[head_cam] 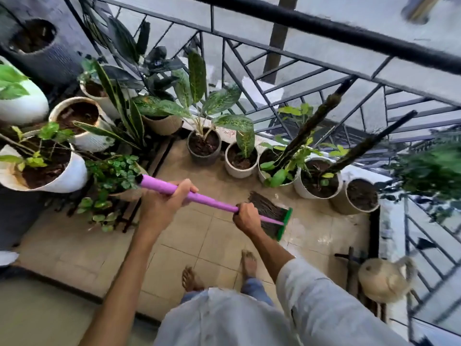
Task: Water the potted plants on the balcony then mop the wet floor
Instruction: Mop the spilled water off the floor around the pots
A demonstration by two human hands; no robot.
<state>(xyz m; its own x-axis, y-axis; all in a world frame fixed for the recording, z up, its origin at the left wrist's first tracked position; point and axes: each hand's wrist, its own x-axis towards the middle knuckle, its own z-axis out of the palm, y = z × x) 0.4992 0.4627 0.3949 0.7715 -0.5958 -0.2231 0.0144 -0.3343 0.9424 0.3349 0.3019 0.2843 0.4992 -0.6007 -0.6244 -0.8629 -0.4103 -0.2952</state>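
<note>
Both my hands grip a mop with a purple handle (214,202). My left hand (164,203) holds it near the top end, my right hand (245,217) lower down, just above the head. The mop head (270,216) has a green bar and dark strands and rests on the beige tiled floor (199,236), in front of a row of potted plants (240,158) along the railing. A wet sheen shows on the tiles to the right of the mop head. My bare feet stand on the tiles below.
More pots (47,168) crowd a stand at the left. A black metal railing (324,78) closes the balcony ahead and to the right. A round beige watering can (385,279) sits at the lower right beside a dark stand. A dark threshold strip crosses the floor at the lower left.
</note>
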